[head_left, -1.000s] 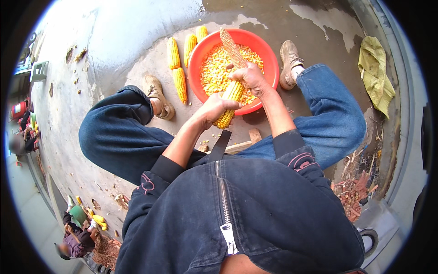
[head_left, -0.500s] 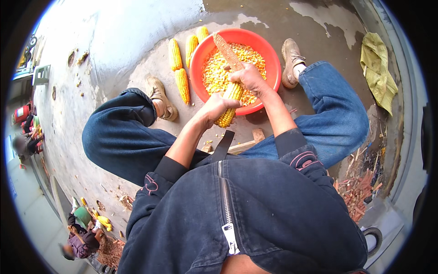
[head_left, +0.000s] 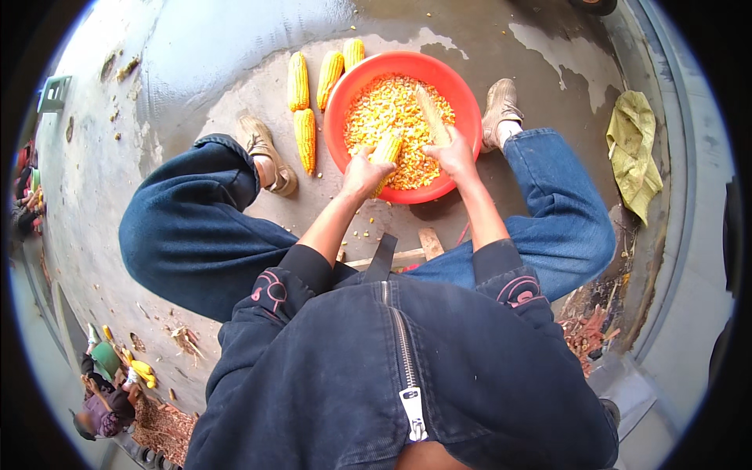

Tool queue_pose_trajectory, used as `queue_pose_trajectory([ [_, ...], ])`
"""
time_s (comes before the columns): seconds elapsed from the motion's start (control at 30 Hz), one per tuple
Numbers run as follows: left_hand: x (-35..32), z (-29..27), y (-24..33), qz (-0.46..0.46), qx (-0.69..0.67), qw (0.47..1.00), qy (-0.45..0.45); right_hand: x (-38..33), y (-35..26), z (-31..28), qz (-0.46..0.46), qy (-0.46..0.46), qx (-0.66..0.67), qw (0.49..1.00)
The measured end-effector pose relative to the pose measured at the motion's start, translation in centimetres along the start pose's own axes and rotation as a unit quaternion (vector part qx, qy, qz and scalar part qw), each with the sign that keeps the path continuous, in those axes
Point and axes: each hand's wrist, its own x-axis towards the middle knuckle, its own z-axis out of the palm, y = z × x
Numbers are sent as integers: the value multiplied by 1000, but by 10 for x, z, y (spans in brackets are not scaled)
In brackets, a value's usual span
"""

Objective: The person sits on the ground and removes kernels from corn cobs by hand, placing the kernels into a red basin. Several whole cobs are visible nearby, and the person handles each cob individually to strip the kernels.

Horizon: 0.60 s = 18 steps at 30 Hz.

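Note:
A wide red plastic basin [head_left: 468, 98] stands on the floor between my feet, with loose yellow corn kernels [head_left: 398, 100] in it. My left hand [head_left: 365, 174] is closed round a yellow ear of corn [head_left: 388, 147] at the basin's near left side. Many kernels still cover the ear; its lower end is hidden by my fingers. In my right hand [head_left: 455, 157] is a bare, pale corncob [head_left: 431, 111], slightly blurred, tilted over the kernels. Ear and cob are apart. Left of the basin lie several whole ears of corn [head_left: 298, 82].
My shoes [head_left: 266, 154] flank the basin. A yellow-green sack [head_left: 634, 153] lies at the right, near a heap of reddish cobs [head_left: 583, 338]. Wooden bars [head_left: 429, 244] show below my hands. At lower left another person [head_left: 106, 409] sits beside corn; a green stool [head_left: 53, 94] stands far left.
My hands have moved apart. The corncob, earlier held against the ear, is now away from it to the right, over the kernels. The ear has shifted a little forward and left over the basin.

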Motion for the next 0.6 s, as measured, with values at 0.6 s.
queue_pose_trajectory([
  [0.6, 7, 10, -15, -20, -94, 995, -34, -50, -73, 7, -135, -105, -342, 924],
])
